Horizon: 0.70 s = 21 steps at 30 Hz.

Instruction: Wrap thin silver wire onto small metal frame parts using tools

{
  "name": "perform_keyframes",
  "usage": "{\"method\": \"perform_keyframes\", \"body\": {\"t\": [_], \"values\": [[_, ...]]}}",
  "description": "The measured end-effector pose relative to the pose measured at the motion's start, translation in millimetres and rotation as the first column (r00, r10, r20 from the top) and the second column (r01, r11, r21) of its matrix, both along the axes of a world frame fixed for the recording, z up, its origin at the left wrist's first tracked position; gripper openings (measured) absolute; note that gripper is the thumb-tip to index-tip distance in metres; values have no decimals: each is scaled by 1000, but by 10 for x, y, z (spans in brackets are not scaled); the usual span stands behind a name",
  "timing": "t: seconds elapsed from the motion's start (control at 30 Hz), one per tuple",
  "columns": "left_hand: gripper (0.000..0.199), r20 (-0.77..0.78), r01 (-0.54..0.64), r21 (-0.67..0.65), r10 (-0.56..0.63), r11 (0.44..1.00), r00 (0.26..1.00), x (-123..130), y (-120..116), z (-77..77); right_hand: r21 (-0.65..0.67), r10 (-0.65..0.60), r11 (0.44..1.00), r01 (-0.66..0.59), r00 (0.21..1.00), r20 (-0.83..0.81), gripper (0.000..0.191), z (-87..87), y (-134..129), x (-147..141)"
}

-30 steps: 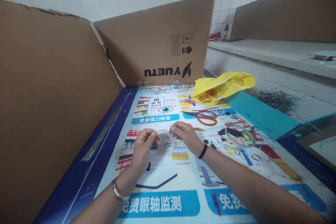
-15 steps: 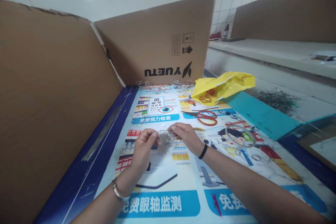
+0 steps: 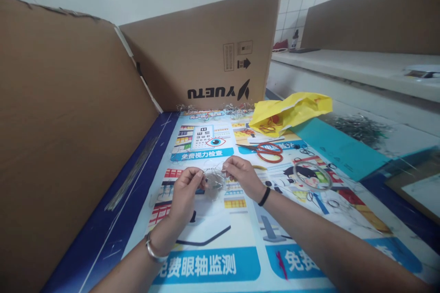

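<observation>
Between my two hands is a light, see-through shape of thin silvery wire (image 3: 216,180), with fine loops at its top edge. My left hand (image 3: 184,194) pinches its left side between thumb and fingers. On the right side, the thumb and fingertips of my right hand (image 3: 244,177) are closed on the wire. The exact form of the piece is too fine to make out. Just beyond my right hand lie scissors (image 3: 271,152) with orange-red handles and dark blades, pointing left.
A yellow bag (image 3: 299,107) lies behind the scissors. To the right are a pale wire coil (image 3: 313,188), loose dark loops and a heap of wire pieces (image 3: 359,130). Straight wires (image 3: 132,174) lie at the left edge. Cardboard panels (image 3: 192,55) stand behind and left.
My fingertips have moved slightly apart, the right ones a little up and to the right. The wire piece stays between both hands. The whole view has shifted slightly.
</observation>
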<state>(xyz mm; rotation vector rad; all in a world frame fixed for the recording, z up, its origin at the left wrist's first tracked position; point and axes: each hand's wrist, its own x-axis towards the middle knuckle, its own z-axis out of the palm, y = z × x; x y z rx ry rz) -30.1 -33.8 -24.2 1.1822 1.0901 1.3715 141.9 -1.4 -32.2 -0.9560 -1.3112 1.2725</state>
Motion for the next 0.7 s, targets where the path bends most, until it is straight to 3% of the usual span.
{"method": "perform_keyframes", "body": {"t": [0.7], "values": [[15, 11, 5, -7, -5, 1000, 1000, 4, 3, 3, 20, 17, 1000, -18, 999, 31, 24, -15, 3, 5]]}}
